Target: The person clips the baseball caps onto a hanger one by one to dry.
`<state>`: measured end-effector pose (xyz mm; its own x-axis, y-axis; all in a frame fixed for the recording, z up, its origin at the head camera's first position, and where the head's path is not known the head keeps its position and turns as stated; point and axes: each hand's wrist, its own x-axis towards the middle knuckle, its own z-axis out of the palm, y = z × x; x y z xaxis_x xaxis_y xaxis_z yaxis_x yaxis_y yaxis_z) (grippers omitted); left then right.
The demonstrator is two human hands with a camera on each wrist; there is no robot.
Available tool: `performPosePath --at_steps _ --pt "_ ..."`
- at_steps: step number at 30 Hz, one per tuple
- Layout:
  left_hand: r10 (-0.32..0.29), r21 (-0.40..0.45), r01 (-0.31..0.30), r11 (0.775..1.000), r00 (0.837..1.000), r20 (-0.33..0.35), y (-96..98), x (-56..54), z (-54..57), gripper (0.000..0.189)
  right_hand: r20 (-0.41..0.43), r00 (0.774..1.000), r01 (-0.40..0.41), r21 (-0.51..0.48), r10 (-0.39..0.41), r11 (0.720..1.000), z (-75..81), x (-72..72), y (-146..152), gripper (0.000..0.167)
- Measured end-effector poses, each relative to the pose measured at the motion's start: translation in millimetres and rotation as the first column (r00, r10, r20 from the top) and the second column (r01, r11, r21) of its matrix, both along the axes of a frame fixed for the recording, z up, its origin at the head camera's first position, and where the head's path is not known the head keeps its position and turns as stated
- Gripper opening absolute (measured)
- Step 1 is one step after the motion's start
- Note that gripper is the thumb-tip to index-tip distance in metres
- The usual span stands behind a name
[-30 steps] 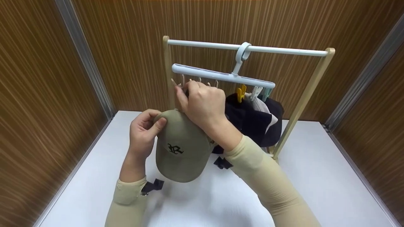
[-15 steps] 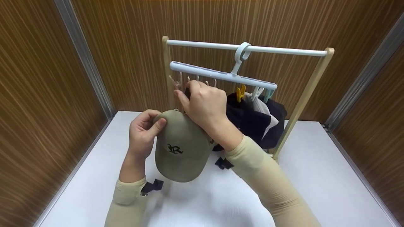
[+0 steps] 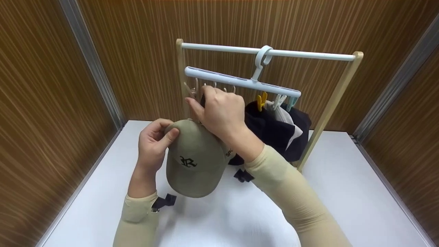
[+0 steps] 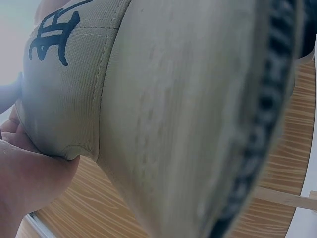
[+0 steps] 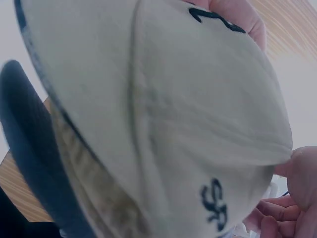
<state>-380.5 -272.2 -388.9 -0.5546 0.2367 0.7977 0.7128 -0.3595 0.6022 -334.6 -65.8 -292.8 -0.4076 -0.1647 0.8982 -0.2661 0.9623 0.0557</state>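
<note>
An olive-beige baseball cap (image 3: 195, 151) with a dark embroidered letter hangs brim-down in front of the rack. My left hand (image 3: 151, 140) grips the crown's left side, thumb on the outside; the left wrist view shows this left hand (image 4: 39, 173) beside the crown seam. My right hand (image 3: 223, 109) is raised over the cap's back at the row of clothespins, fingers curled and a small dark thing between thumb and index finger. I cannot tell its kind. A pale pink clothespin (image 3: 193, 91) hangs just left of those fingertips. In the right wrist view the right hand (image 5: 292, 193) sits at the crown's edge.
A pale blue clip hanger (image 3: 226, 79) hooks over the white bar (image 3: 315, 55) of a wooden-legged rack, tilted down to the right. Yellow (image 3: 262, 101), white (image 3: 279, 101) and green clothespins (image 3: 292, 103) hold dark hats (image 3: 274, 133) at right. Wood-grain walls enclose the white table (image 3: 346, 192).
Both hands have shifted slightly left with the cap, more of its side lettering showing. The hanger's left end has risen a little and its right end dropped.
</note>
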Motion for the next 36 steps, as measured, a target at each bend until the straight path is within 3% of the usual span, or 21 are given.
performPosePath --at_steps 15,21,27,36 --pt "0.008 -0.024 -0.007 1.000 1.000 0.006 -4.8 0.1 2.3 0.033 -0.025 0.996 0.084 -0.022 -0.085 0.996 6.9 -13.7 -12.3 0.057" --pt "0.009 -0.031 -0.008 0.999 1.000 0.020 -8.3 -0.3 2.4 0.035 -0.039 0.996 0.074 -0.033 -0.075 0.997 5.7 -17.1 -15.8 0.054" --pt "-0.013 -0.018 0.014 1.000 1.000 0.022 -8.8 0.5 2.7 0.033 -0.020 0.999 0.024 -0.065 -0.025 0.998 3.6 -14.0 -14.4 0.049" --pt "-0.059 0.017 0.058 0.998 0.998 0.020 -9.6 -0.3 2.3 0.024 0.024 0.992 -0.117 -0.157 0.122 0.981 2.8 -0.2 -12.3 0.043"
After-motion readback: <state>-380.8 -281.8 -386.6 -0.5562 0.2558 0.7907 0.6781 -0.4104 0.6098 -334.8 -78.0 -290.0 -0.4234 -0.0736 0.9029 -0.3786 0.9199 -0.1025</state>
